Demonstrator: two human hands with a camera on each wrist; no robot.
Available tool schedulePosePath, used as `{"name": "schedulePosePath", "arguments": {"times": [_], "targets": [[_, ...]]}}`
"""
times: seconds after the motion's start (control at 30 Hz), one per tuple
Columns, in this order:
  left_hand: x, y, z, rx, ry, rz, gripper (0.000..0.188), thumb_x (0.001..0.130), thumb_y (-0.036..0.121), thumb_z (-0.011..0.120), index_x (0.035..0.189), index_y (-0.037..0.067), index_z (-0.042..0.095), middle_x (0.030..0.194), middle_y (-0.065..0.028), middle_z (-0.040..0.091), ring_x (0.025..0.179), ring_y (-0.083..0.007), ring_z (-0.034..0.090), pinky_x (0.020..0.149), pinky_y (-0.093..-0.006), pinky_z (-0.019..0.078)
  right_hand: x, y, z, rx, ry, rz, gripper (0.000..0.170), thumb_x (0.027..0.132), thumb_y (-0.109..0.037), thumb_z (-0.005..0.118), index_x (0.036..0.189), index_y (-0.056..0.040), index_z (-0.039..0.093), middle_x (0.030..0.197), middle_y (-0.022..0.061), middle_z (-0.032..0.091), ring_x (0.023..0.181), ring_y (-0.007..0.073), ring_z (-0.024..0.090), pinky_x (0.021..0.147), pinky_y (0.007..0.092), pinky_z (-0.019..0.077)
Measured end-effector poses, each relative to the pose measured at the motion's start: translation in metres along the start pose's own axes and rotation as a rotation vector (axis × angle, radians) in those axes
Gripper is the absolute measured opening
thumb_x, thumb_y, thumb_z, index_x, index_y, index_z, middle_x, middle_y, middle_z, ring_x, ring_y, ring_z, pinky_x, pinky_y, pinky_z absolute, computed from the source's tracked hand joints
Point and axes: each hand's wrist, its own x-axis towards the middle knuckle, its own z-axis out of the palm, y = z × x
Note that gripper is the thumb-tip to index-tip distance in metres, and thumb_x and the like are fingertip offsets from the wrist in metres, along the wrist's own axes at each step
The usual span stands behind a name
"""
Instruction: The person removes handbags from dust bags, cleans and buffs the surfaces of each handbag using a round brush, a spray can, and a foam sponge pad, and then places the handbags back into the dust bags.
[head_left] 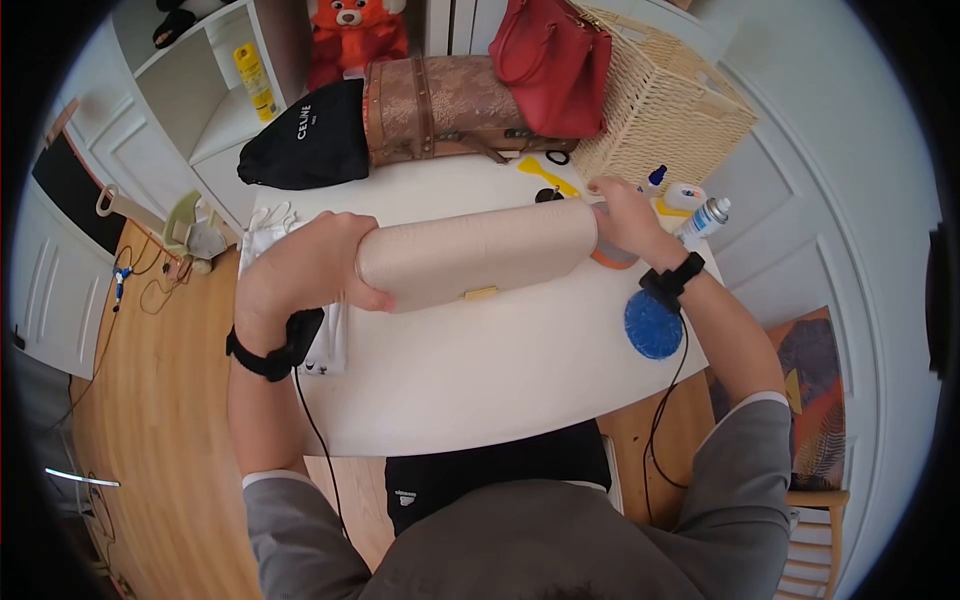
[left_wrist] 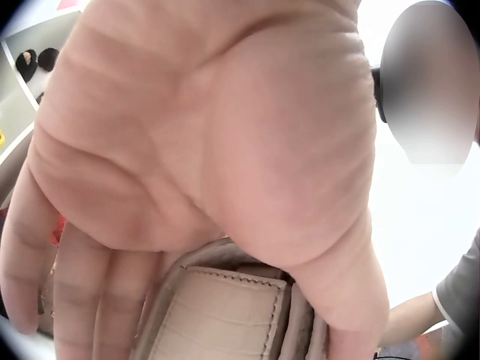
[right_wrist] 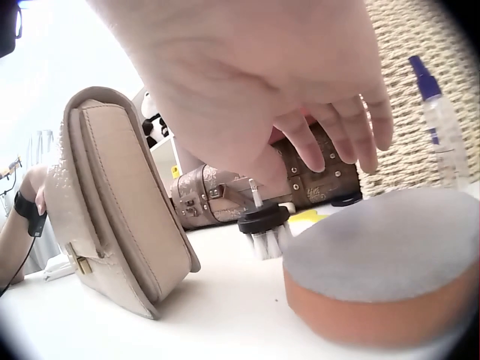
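Observation:
A beige flap bag (head_left: 478, 248) with a gold clasp (head_left: 480, 293) is tilted over the white table. My left hand (head_left: 325, 258) grips its left end, fingers on one side and thumb on the other; in the left wrist view the bag's stitched side (left_wrist: 217, 311) shows below the palm. My right hand (head_left: 632, 218) is near the other end; in the right wrist view a gap separates this hand (right_wrist: 274, 90) from the bag (right_wrist: 124, 202), and its fingers are extended, holding nothing visible. Below it lies a round grey and orange pad (right_wrist: 382, 247).
A black-headed brush (right_wrist: 264, 219) stands behind the pad. Along the back are a black pouch (head_left: 310, 138), a brown patterned case (head_left: 440, 105), a red handbag (head_left: 555, 70) and a woven basket (head_left: 660, 100). A spray can (head_left: 703, 222) and blue disc (head_left: 654, 324) are at right.

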Motion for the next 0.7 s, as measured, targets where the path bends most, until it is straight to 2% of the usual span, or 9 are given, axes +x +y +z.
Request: {"name": "schedulePosePath", "arguments": {"times": [0.13, 0.2, 0.23, 0.3, 0.4, 0.43, 0.5, 0.63, 0.7], "targets": [[-0.004, 0.004, 0.003, 0.097, 0.039, 0.011, 0.065, 0.059, 0.037, 0.093, 0.102, -0.008, 0.073, 0.092, -0.0263, 0.074, 0.092, -0.0421, 0.073, 0.085, -0.0423, 0.0585, 0.019, -0.027, 0.001, -0.057, -0.046, 0.030, 0.039, 0.090, -0.018, 0.077, 0.124, -0.0002, 0.067, 0.117, 0.0233, 0.070, 0.115, 0.0421, 0.066, 0.097, 0.0479, 0.0537], [-0.003, 0.004, 0.002, 0.107, 0.038, -0.003, 0.065, 0.059, 0.037, 0.093, 0.102, -0.008, 0.072, 0.093, -0.0264, 0.073, 0.093, -0.0427, 0.073, 0.086, -0.0427, 0.0584, 0.032, -0.024, 0.008, 0.079, -0.063, -0.047, 0.052, 0.088, -0.009, 0.075, 0.137, 0.0011, 0.062, 0.126, 0.0257, 0.068, 0.119, 0.0426, 0.064, 0.103, 0.0460, 0.0517], [-0.003, 0.004, 0.002, 0.100, 0.034, -0.007, 0.065, 0.059, 0.037, 0.092, 0.102, -0.008, 0.072, 0.093, -0.0264, 0.073, 0.093, -0.0428, 0.073, 0.087, -0.0428, 0.0584, 0.036, -0.021, 0.014, 0.079, -0.063, -0.051, 0.052, 0.088, -0.009, 0.075, 0.137, 0.0011, 0.062, 0.126, 0.0257, 0.068, 0.119, 0.0426, 0.064, 0.103, 0.0460, 0.0517], [-0.003, 0.003, 0.002, 0.095, 0.032, -0.009, 0.066, 0.059, 0.037, 0.092, 0.102, -0.008, 0.072, 0.093, -0.0264, 0.073, 0.094, -0.0428, 0.073, 0.087, -0.0429, 0.0584, 0.044, -0.011, 0.029, 0.069, -0.040, -0.210, 0.044, 0.092, -0.011, 0.074, 0.134, -0.0027, 0.065, 0.127, 0.0214, 0.069, 0.115, 0.0420, 0.065, 0.099, 0.0486, 0.0530], [-0.001, 0.002, 0.002, 0.095, 0.039, 0.001, 0.066, 0.060, 0.038, 0.092, 0.102, -0.008, 0.072, 0.093, -0.0263, 0.073, 0.093, -0.0428, 0.073, 0.087, -0.0429, 0.0583, 0.055, 0.003, 0.047, 0.094, -0.073, -0.330, 0.038, 0.092, -0.010, 0.071, 0.129, -0.0026, 0.069, 0.120, 0.0209, 0.071, 0.111, 0.0420, 0.067, 0.096, 0.0489, 0.0536], [0.000, 0.001, 0.002, 0.087, 0.031, 0.005, 0.066, 0.060, 0.039, 0.092, 0.102, -0.008, 0.072, 0.093, -0.0264, 0.073, 0.093, -0.0429, 0.073, 0.087, -0.0428, 0.0583, 0.056, -0.001, 0.045, 0.097, -0.072, -0.330, 0.038, 0.092, -0.010, 0.071, 0.129, -0.0026, 0.069, 0.120, 0.0209, 0.071, 0.111, 0.0420, 0.067, 0.096, 0.0489, 0.0536], [0.000, 0.001, 0.002, 0.074, 0.019, 0.002, 0.066, 0.060, 0.039, 0.092, 0.102, -0.008, 0.072, 0.093, -0.0265, 0.074, 0.093, -0.0430, 0.073, 0.087, -0.0428, 0.0583, 0.059, -0.016, 0.035, 0.086, -0.225, -0.186, 0.029, 0.093, -0.009, 0.069, 0.120, -0.0008, 0.072, 0.111, 0.0215, 0.074, 0.107, 0.0415, 0.068, 0.093, 0.0487, 0.0542], [0.002, 0.002, -0.001, 0.093, 0.020, -0.004, 0.067, 0.060, 0.039, 0.092, 0.103, -0.009, 0.072, 0.093, -0.0276, 0.074, 0.093, -0.0424, 0.074, 0.086, -0.0419, 0.0586, 0.054, -0.026, 0.028, 0.135, -0.222, -0.189, 0.026, 0.091, -0.013, 0.071, 0.115, -0.0019, 0.073, 0.104, 0.0236, 0.074, 0.103, 0.0410, 0.070, 0.089, 0.0480, 0.0549], [0.004, 0.001, -0.003, 0.075, 0.008, -0.014, 0.066, 0.061, 0.039, 0.092, 0.102, -0.009, 0.072, 0.093, -0.0277, 0.074, 0.093, -0.0420, 0.074, 0.086, -0.0415, 0.0587, 0.050, -0.032, 0.024, 0.212, -0.260, -0.180, 0.028, 0.087, -0.018, 0.076, 0.111, -0.0024, 0.073, 0.105, 0.0251, 0.073, 0.100, 0.0416, 0.071, 0.086, 0.0459, 0.0560]]}}
